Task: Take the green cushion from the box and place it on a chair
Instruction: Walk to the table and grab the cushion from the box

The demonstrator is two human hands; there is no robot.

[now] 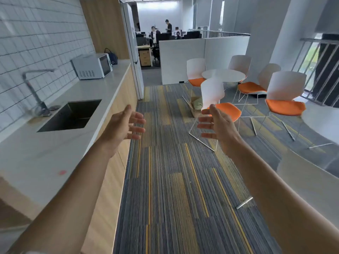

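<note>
- Over the striped carpet (165, 180), both bare arms reach forward, palms turned toward each other.
- The left hand (122, 128) is spread wide, fingers apart and slightly curled, holding nothing.
- The right hand (216, 123) is just as open, fingers splayed toward the left, also empty.
- Well beyond the hands, on the floor, a cardboard box (194, 107) sits beside the nearest chair (220, 105), partly hidden behind its white back.
- The green cushion (198, 103) shows as a pale green bulge inside that box; it lies farther down the room than the right hand and a little to the left of it, well apart from both hands.
- The nearest chair has an orange seat and thin white wire legs; the right hand overlaps its seat in view, but does not seem to touch it.
- More orange-seated chairs ring a round white surface (223, 75) behind.
- Along the left wall runs a pale counter with a sink (71, 114) and a microwave (92, 66).
</note>
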